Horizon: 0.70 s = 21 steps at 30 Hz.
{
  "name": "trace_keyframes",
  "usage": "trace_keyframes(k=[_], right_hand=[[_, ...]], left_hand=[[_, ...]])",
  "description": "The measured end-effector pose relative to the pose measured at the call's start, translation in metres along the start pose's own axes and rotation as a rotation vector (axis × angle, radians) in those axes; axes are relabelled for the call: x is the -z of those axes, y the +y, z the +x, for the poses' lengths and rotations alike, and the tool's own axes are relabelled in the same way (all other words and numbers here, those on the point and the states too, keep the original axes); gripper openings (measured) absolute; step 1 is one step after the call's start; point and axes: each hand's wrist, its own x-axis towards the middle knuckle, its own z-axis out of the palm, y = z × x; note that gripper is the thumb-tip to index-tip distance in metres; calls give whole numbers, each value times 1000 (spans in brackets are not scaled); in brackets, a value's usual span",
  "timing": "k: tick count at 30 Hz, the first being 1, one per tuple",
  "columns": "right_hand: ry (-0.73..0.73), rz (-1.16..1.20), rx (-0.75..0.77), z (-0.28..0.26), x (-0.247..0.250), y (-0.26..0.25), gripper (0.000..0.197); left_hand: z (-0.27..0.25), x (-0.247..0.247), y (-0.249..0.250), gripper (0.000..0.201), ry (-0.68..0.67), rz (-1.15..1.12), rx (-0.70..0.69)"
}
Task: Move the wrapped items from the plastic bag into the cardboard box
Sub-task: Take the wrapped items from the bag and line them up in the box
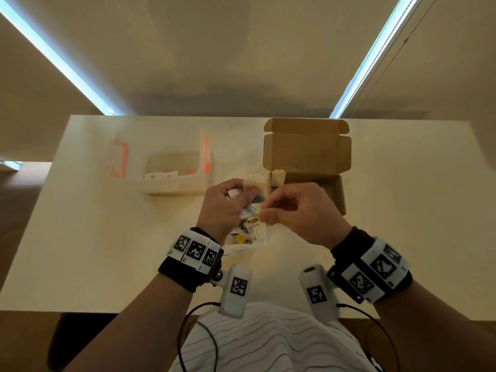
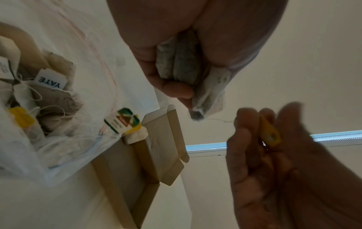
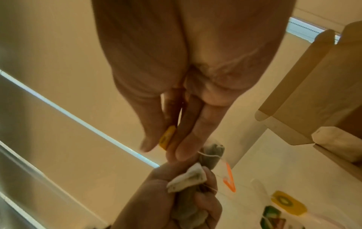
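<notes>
- Wrist bands sit nearest in the head view; beyond them the left hand curls round a bunch of tea bags and the right hand pinches something small just beside it, both held above the plastic bag, probably to separate one bag from its string; the cardboard box lies open just beyond the right hand, a short unobstructed way off.
- Left wrist view: fingers clamp grey tea bags; the right hand pinches a yellow tag; more wrapped items remain in the bag below.
- Right wrist view: thumb and fingers nip the tag; the box's flap stands to the hand's right, an edge to clear.
</notes>
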Motion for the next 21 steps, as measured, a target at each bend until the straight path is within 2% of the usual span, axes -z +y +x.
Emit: trace_keyframes(k=[3, 5, 8, 12, 14, 18, 21], right_hand=[[-125, 123, -21, 1, 9, -2, 28], [-182, 209, -23, 2, 13, -3, 29], [-54, 104, 17, 11, 12, -1, 17], [163, -94, -20, 20, 4, 4, 4], [205, -173, -39, 22, 1, 7, 8], [200, 6, -206, 27, -1, 17, 14], [213, 95, -243, 28, 3, 25, 26]], left_hand=[[0, 0, 0, 8, -16, -34, 5], [-1, -1, 1, 9, -28, -49, 7], [-1, -1, 0, 12, -54, -54, 24], [-1, -4, -1, 10, -86, -64, 51], [-1, -5, -3, 12, -105, -59, 49], [0, -5, -6, 15, -145, 8, 35], [-1, -8, -9, 12, -163, 41, 28]])
